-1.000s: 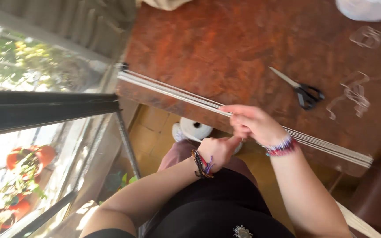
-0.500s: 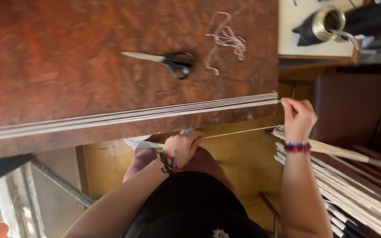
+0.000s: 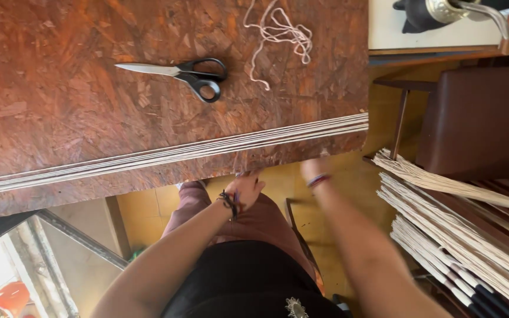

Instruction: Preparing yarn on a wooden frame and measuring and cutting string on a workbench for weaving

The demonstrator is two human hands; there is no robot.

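A bundle of pale cords [image 3: 172, 154] lies stretched along the front edge of a reddish chipboard table [image 3: 60, 118]. My left hand [image 3: 245, 189] is just below that edge, over my lap, with its fingers curled up toward the board. A beaded band sits on its wrist. My right hand [image 3: 313, 169] is blurred and tucked under the edge a little to the right, so its fingers are hidden. Only its banded wrist shows clearly. Whether either hand holds a cord cannot be seen.
Black-handled scissors [image 3: 184, 72] and a loose tangle of cord [image 3: 281, 32] lie farther back on the table. Bundles of pale cords with dark ends [image 3: 455, 235] lean at the right, beside a brown chair [image 3: 478, 118]. A window frame [image 3: 60, 235] is at lower left.
My right hand has moved left from the table's right end to under the front edge. The thin cord stretched between my hands no longer shows. The view has shifted slightly.
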